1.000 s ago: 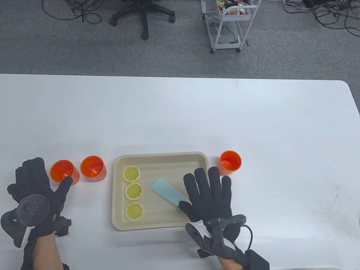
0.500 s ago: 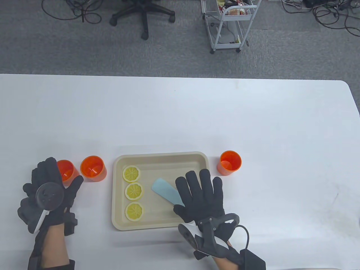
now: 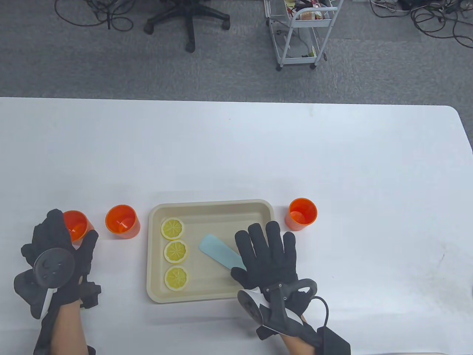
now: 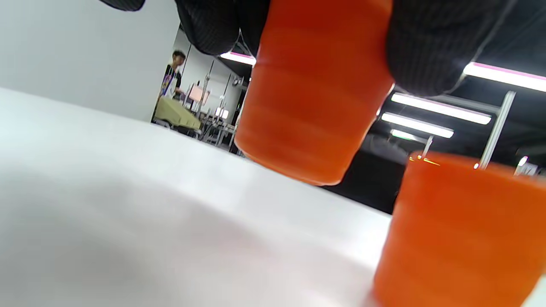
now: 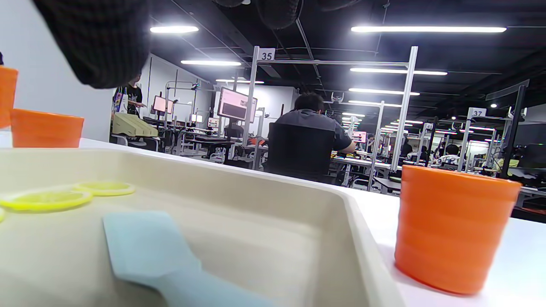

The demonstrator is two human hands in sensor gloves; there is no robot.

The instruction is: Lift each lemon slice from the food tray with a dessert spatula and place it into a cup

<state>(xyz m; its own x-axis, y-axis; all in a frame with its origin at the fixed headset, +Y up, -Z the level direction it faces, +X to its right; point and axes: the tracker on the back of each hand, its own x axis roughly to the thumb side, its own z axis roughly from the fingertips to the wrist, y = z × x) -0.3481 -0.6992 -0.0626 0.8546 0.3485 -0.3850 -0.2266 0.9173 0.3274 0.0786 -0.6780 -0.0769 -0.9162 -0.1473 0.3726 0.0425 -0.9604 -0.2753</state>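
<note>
Three lemon slices (image 3: 176, 251) lie in a column at the left of the beige food tray (image 3: 210, 202). A pale blue dessert spatula (image 3: 218, 253) lies slantwise in the tray. Its handle is hidden under my right hand (image 3: 266, 251), which is spread flat over it with straight fingers. My left hand (image 3: 70, 236) grips the leftmost orange cup (image 3: 75, 223). In the left wrist view this cup (image 4: 311, 94) hangs just above the table between my fingers (image 4: 426, 47). The right wrist view shows the spatula (image 5: 145, 247) lying flat on the tray floor near the slices (image 5: 47, 199).
A second orange cup (image 3: 122, 220) stands just left of the tray, and a third (image 3: 302, 213) stands off its far right corner. Beyond the table's far edge are an office chair (image 3: 188, 18) and a wire cart (image 3: 299, 33).
My left hand closed round the leftmost cup and carried it a little to the left, off the table. My right hand shifted slightly over the spatula handle, still flat.
</note>
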